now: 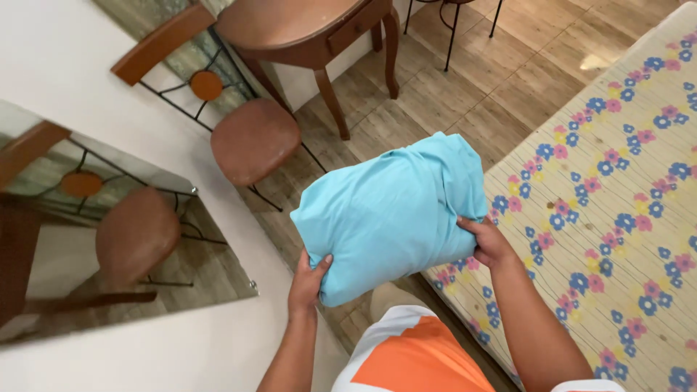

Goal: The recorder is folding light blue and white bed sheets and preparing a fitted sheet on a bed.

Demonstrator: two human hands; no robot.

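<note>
above the floor, hands (396, 261) hold pillow (392, 210) crosswise.

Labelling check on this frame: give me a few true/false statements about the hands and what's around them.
1. Both hands hold a light blue pillow. True.
2. The left hand grips the pillow's lower corner. True.
3. The pillow lies flat on the floral mattress. False: it is held up, mostly above the wooden floor.
4. The right hand is empty. False: its fingers press into the pillow's side.
5. A brown-seated chair stands beside a wooden table. True.
</note>
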